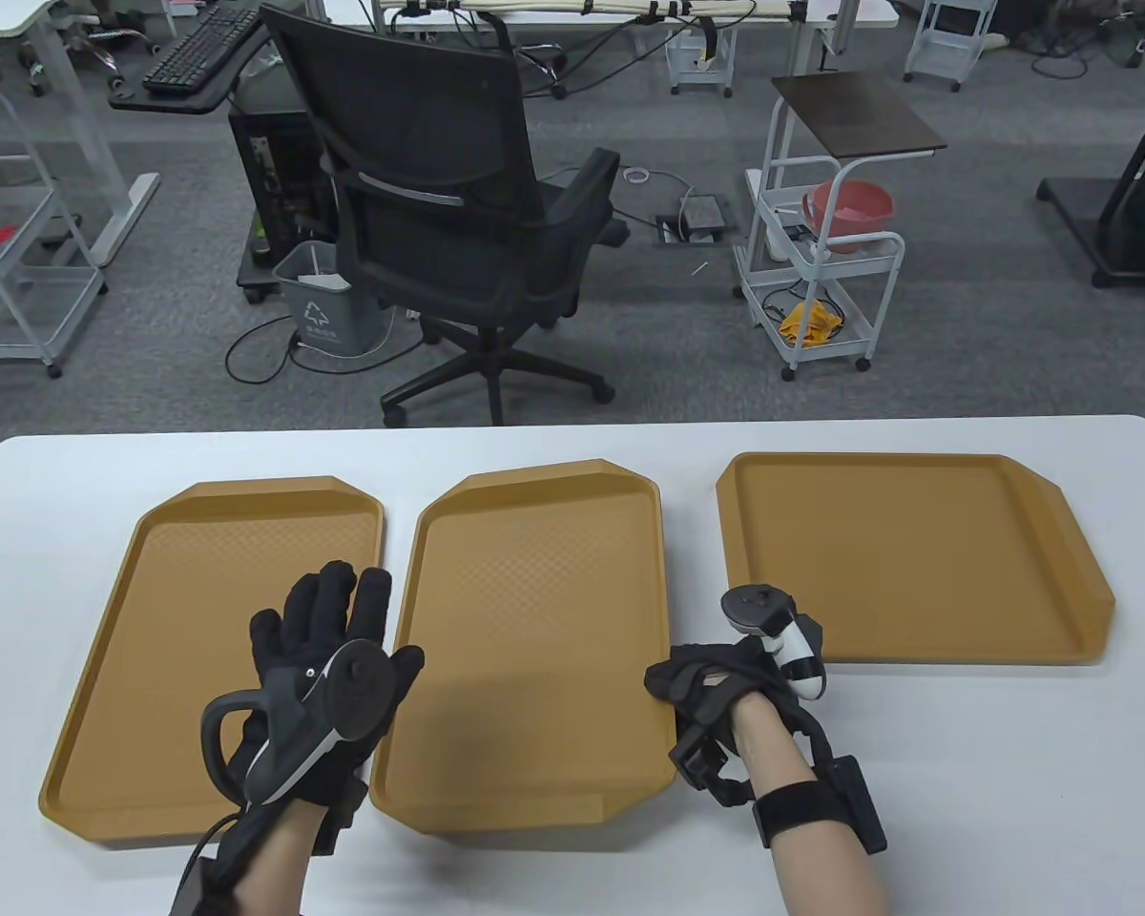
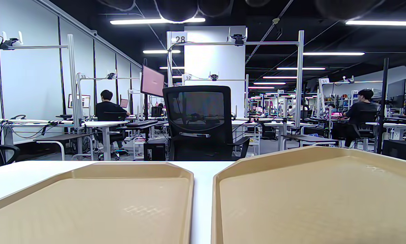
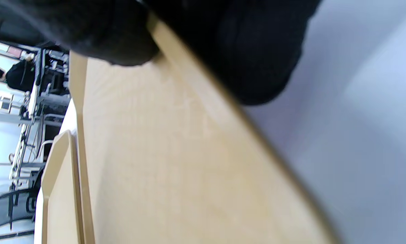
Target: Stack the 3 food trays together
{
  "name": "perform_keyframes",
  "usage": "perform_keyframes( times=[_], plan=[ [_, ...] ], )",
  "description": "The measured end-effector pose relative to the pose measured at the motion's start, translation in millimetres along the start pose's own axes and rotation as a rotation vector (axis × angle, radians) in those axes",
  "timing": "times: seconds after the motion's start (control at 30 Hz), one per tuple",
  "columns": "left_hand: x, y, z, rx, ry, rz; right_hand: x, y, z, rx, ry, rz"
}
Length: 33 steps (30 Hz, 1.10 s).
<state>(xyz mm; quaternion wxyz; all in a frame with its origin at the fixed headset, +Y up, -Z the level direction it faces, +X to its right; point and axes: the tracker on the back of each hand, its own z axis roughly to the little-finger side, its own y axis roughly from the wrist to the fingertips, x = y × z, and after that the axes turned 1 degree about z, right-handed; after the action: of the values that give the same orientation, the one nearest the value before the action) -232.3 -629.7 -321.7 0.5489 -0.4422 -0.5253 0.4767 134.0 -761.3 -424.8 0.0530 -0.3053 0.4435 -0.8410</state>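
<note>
Narrow table (image 1: 553, 441) strips between three side-by-side trays (image 1: 534, 611); wider margin in front.

Probably an open-plan lab-office: rows of desks (image 2: 98, 124), monitors (image 2: 152, 81), office chair (image 1: 458, 210).

Overhead table view, low left wrist, sideways close right wrist

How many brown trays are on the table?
3. The left tray lies under the left hand, the middle tray has the right hand gripping its right edge, and the right tray lies untouched. None stacked yet.
</note>
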Motion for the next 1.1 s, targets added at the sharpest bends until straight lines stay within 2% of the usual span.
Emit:
perform_keyframes(
  times=[0.13,0.23,0.43,0.83,1.1],
  plan=[
    [1,0,0,-0.004,-0.005,0.004,2,-7,-2,-0.097,0.048,0.037],
    [0,0,0,-0.008,-0.006,0.007,1,-15,-4,-0.133,0.118,0.038],
    [1,0,0,-0.009,-0.005,0.02,-9,-32,-5,-0.164,0.182,0.109],
    [-1,1,-1,-0.01,0.001,0.046,-65,-62,28,-0.206,0.653,0.396],
    [-2,2,-1,-0.008,0.005,0.067,-95,-65,67,-0.156,0.977,0.566]
  ],
)
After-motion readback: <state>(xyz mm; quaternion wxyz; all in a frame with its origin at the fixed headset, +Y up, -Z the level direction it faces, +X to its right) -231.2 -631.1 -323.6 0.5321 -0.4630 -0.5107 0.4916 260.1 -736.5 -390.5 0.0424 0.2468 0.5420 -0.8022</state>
